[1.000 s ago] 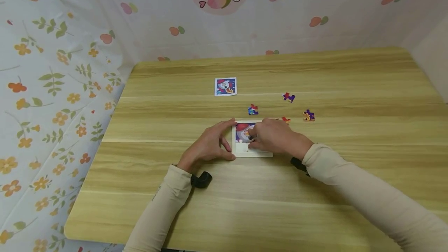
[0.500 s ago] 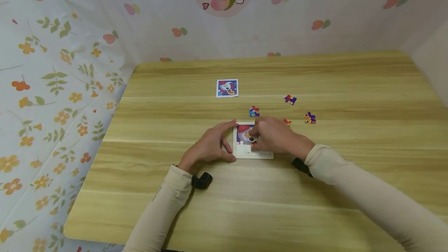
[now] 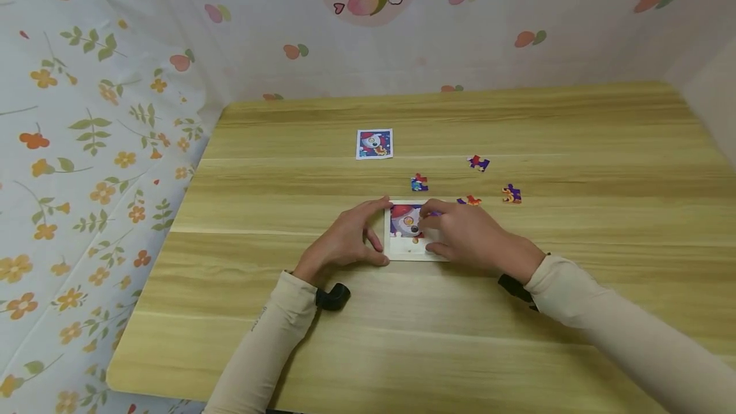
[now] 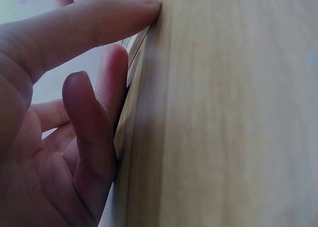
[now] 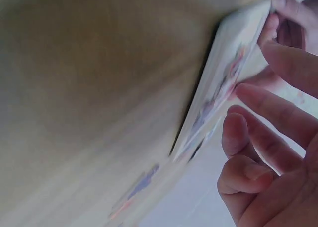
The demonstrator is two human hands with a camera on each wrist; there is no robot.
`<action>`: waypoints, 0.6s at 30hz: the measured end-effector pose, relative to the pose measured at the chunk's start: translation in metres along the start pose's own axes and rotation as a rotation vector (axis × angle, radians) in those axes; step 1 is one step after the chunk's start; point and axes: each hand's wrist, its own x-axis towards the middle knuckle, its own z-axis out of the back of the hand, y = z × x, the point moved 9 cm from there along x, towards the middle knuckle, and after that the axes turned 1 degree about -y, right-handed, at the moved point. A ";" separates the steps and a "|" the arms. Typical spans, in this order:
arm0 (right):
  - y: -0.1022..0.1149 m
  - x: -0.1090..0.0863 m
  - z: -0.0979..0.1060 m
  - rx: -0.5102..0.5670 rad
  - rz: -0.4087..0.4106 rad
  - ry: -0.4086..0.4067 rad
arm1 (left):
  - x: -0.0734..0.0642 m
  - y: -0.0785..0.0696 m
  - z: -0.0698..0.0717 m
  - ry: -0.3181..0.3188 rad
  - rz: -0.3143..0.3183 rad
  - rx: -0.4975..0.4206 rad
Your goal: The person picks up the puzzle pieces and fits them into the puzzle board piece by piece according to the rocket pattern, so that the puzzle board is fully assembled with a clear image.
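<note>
A white puzzle tray (image 3: 397,255) lies on the table, partly filled with joined jigsaw pieces (image 3: 406,221) that show a pale animal in red. Its lower strip is bare white, with a small orange bit showing below the joined pieces. My left hand (image 3: 351,235) holds the tray at its left side, thumb at the near corner and forefinger at the far corner. In the left wrist view, the thumb (image 4: 124,16) rests on the frame's edge. Over the tray's right part is my right hand (image 3: 468,235), fingers loosely bent and apart, nothing seen between them. It hides that side.
Several loose jigsaw pieces (image 3: 511,193) lie behind and right of the tray, one (image 3: 469,200) close to my right knuckles. A small picture card (image 3: 374,144) lies farther back on the wooden table (image 3: 287,165). Printed cloth hangs behind and at the left.
My right hand has drawn back slightly to the right and its fingers have loosened, uncovering more of the joined pieces and an orange bit. My left hand stays on the tray.
</note>
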 end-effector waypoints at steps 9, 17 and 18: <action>0.013 -0.010 -0.015 -0.091 0.075 0.023 | -0.001 -0.001 0.000 -0.001 0.004 -0.012; 0.014 -0.010 -0.018 -0.091 0.070 0.028 | -0.001 -0.001 0.000 0.002 0.003 0.000; 0.014 -0.010 -0.018 -0.085 0.068 0.031 | -0.001 -0.002 0.000 0.003 0.003 0.001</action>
